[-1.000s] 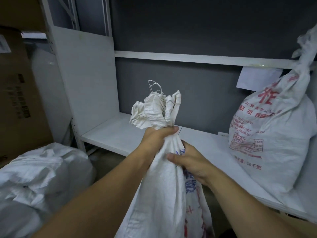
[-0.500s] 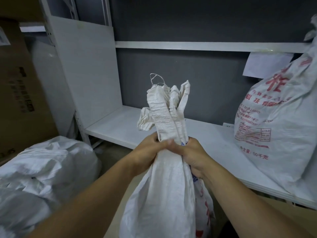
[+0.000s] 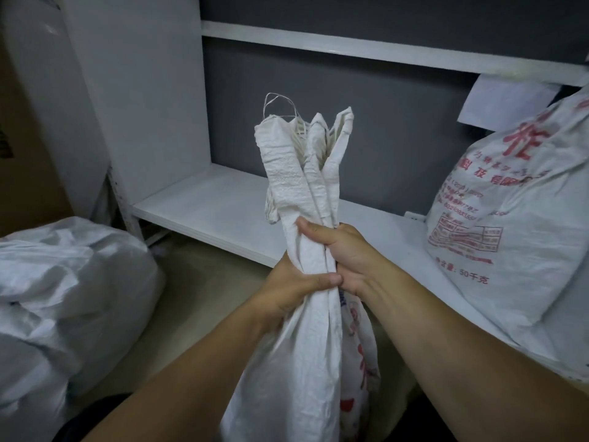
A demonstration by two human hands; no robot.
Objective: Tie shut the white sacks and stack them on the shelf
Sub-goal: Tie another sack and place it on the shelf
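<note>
Two hands stacked on one neck, that's the whole picture. The person has the white sack (image 3: 302, 362) in the centre of the frame. Its body hangs down toward the bottom edge, and its gathered neck (image 3: 302, 173) stands pretty much straight up. The right hand (image 3: 347, 250) is wrapped around the neck higher up, and the left hand (image 3: 296, 282) is clamped on right below it. The two hands touch, thumbs curled across the fabric.

What matters for the tie is that the long axis runs vertical and all the free tail sits above the right hand. So the right hand is nearer the loose end, and the left looks like the anchor that keeps the bunch from spreading. A thin string loop (image 3: 280, 103) sticks out at the very top, above both hands. No knot is visible yet.

The shelf (image 3: 207, 215) lies just behind the neck, running from centre left to the right edge. A printed sack (image 3: 516, 237) is already sitting on it at the right. That leaves the bare board on the left, so once it's tied, the sack would probably go up and forward.
</note>
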